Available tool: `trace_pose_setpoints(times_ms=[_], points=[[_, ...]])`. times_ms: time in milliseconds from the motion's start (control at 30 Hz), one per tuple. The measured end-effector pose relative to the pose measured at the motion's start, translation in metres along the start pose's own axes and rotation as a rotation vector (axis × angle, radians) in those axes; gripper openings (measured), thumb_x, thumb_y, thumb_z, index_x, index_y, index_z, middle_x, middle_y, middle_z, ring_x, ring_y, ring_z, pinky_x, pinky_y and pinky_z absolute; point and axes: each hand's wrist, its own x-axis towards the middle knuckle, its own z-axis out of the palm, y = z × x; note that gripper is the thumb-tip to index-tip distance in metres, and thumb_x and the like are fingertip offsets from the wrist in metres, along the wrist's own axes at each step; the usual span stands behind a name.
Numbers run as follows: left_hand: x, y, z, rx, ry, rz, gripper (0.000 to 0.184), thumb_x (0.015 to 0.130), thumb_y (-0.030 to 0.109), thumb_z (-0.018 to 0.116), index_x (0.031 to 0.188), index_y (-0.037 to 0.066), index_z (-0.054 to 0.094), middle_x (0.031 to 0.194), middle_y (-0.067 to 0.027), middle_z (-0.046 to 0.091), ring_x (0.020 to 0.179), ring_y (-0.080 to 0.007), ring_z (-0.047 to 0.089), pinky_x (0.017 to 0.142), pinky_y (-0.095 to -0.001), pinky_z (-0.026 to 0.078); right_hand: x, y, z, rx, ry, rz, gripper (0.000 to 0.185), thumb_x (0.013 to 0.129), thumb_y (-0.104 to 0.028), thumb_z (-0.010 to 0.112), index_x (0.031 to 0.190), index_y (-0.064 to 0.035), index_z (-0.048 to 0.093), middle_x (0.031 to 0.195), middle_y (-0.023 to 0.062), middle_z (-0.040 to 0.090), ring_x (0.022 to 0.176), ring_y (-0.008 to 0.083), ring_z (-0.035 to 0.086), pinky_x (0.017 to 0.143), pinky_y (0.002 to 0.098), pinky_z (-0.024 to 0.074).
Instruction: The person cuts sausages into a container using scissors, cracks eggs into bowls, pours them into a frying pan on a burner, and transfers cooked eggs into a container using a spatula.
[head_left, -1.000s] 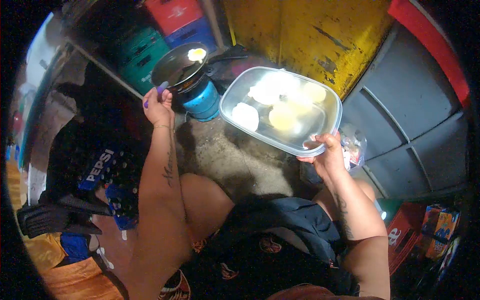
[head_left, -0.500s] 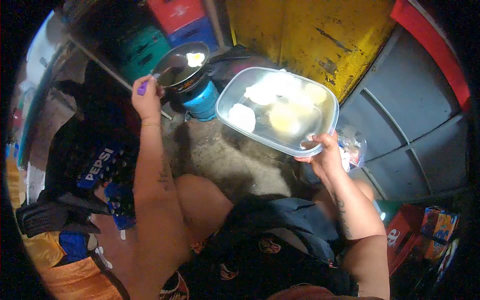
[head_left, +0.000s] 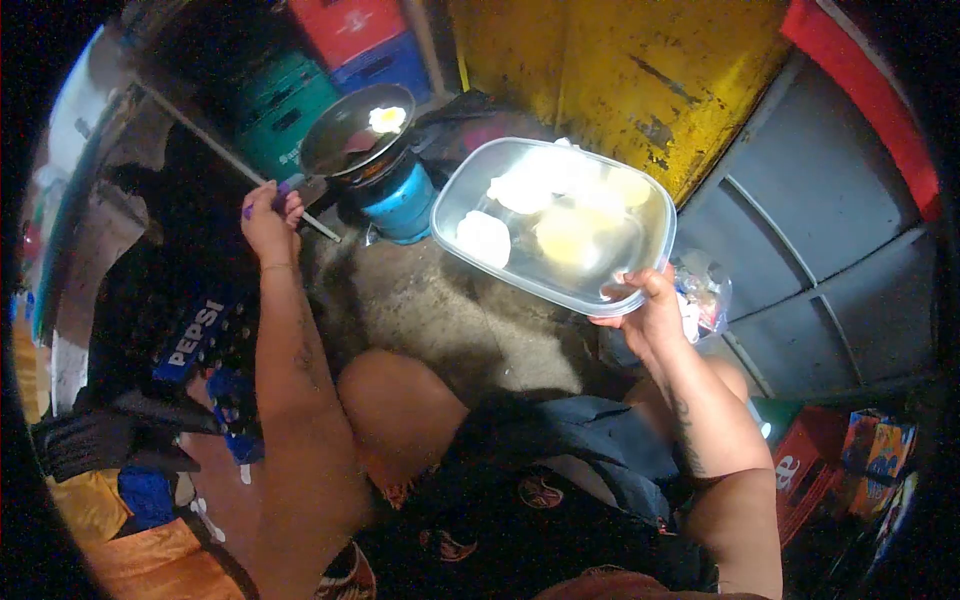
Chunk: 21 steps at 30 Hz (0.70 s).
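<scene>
My left hand is closed around the purple handle of a spatula, whose flat greyish end shows just below the rim of a dark frying pan. A fried egg with a yellow yolk lies at the pan's right side. Under the pan stands a blue stove. My right hand grips the lower right corner of a clear plastic container, thumb over the rim, and holds it tilted above the floor. Inside are several fried eggs, partly washed out by glare.
Red, blue and green crates stand behind the stove. A yellow worn panel and a grey metal panel close the far and right sides. A PEPSI crate with bottles is at left, a plastic bag beside my right hand.
My left hand has moved down and left, drawing the spatula out of the pan. The fried egg stays in the pan, and my right hand with the container has barely moved.
</scene>
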Motion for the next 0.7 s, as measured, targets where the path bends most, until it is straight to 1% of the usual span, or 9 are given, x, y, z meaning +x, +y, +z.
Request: trace_pose_setpoints(times_ms=[33, 67, 300, 367, 467, 533, 600, 633, 700], points=[[0.008, -0.011, -0.003, -0.058, -0.092, 0.006, 0.013, 0.090, 0.007, 0.059, 0.099, -0.001, 0.056, 0.077, -0.0140, 0.061, 0.057, -0.0215, 0.063, 0.045, -0.0291, 0.053, -0.002, 0.000, 0.003, -0.003, 0.012, -0.008, 0.059, 0.071, -0.016, 0.059, 0.125, -0.0090, 0.036, 0.093, 0.0132, 0.050, 0.070, 0.0264, 0.059, 0.049, 0.0456, 0.0613], [0.015, -0.023, -0.004, -0.063, -0.045, -0.024, 0.015, 0.090, 0.007, 0.059, 0.101, -0.001, 0.055, 0.078, -0.0148, 0.061, 0.058, -0.0231, 0.064, 0.046, -0.0309, 0.054, -0.003, -0.001, 0.006, -0.005, 0.025, -0.017, 0.059, 0.071, -0.016, 0.059, 0.124, -0.0088, 0.037, 0.092, 0.0128, 0.050, 0.070, 0.0258, 0.059, 0.050, 0.0459, 0.0621], [0.020, -0.062, 0.021, -0.199, -0.084, -0.030, 0.017, 0.091, 0.008, 0.058, 0.106, 0.000, 0.055, 0.083, -0.0155, 0.063, 0.061, -0.0234, 0.065, 0.050, -0.0312, 0.057, -0.008, -0.002, 0.009, 0.008, 0.034, -0.020, 0.060, 0.071, -0.016, 0.059, 0.126, -0.0098, 0.036, 0.098, 0.0126, 0.049, 0.076, 0.0258, 0.061, 0.049, 0.0451, 0.0619], [0.017, -0.066, 0.021, -0.213, -0.092, -0.022, 0.016, 0.091, 0.007, 0.058, 0.106, 0.000, 0.055, 0.083, -0.0154, 0.063, 0.061, -0.0231, 0.066, 0.050, -0.0309, 0.057, -0.004, 0.000, 0.002, 0.010, 0.021, -0.010, 0.060, 0.071, -0.016, 0.059, 0.127, -0.0105, 0.036, 0.100, 0.0126, 0.049, 0.078, 0.0261, 0.061, 0.050, 0.0450, 0.0617], [0.010, -0.070, 0.016, -0.226, -0.091, -0.010, 0.016, 0.091, 0.006, 0.058, 0.105, 0.000, 0.055, 0.084, -0.0154, 0.063, 0.063, -0.0227, 0.066, 0.051, -0.0304, 0.057, -0.007, -0.004, 0.005, 0.007, 0.030, -0.020, 0.062, 0.070, -0.015, 0.059, 0.128, -0.0072, 0.038, 0.101, 0.0136, 0.052, 0.078, 0.0278, 0.062, 0.050, 0.0453, 0.0620], [0.000, -0.067, 0.020, -0.231, -0.050, 0.001, 0.017, 0.091, 0.006, 0.059, 0.106, 0.000, 0.054, 0.084, -0.0156, 0.063, 0.063, -0.0224, 0.065, 0.051, -0.0303, 0.057, -0.007, -0.007, 0.005, -0.016, 0.007, -0.003, 0.061, 0.071, -0.016, 0.059, 0.128, -0.0096, 0.037, 0.101, 0.0125, 0.050, 0.080, 0.0269, 0.061, 0.051, 0.0451, 0.0619], [-0.006, -0.064, 0.024, -0.170, -0.057, 0.034, 0.017, 0.090, 0.004, 0.059, 0.106, -0.001, 0.054, 0.084, -0.0154, 0.063, 0.064, -0.0216, 0.065, 0.052, -0.0299, 0.056, -0.006, -0.006, 0.004, -0.027, -0.003, 0.002, 0.061, 0.071, -0.017, 0.059, 0.128, -0.0109, 0.037, 0.101, 0.0118, 0.049, 0.082, 0.0267, 0.061, 0.052, 0.0451, 0.0619], [-0.008, -0.062, 0.026, -0.139, -0.062, 0.050, 0.018, 0.090, 0.003, 0.059, 0.106, -0.001, 0.054, 0.084, -0.0153, 0.063, 0.065, -0.0212, 0.064, 0.053, -0.0298, 0.056, -0.004, -0.005, 0.002, -0.025, 0.000, 0.000, 0.061, 0.071, -0.017, 0.059, 0.128, -0.0109, 0.037, 0.101, 0.0117, 0.049, 0.081, 0.0268, 0.061, 0.052, 0.0452, 0.0619], [-0.011, -0.060, 0.028, -0.120, -0.139, 0.095, 0.018, 0.089, 0.001, 0.059, 0.106, -0.001, 0.055, 0.084, -0.0147, 0.063, 0.066, -0.0205, 0.064, 0.054, -0.0296, 0.055, -0.004, -0.005, 0.000, -0.023, 0.001, -0.004, 0.061, 0.071, -0.017, 0.060, 0.128, -0.0111, 0.038, 0.102, 0.0116, 0.050, 0.082, 0.0271, 0.061, 0.052, 0.0454, 0.0620]])
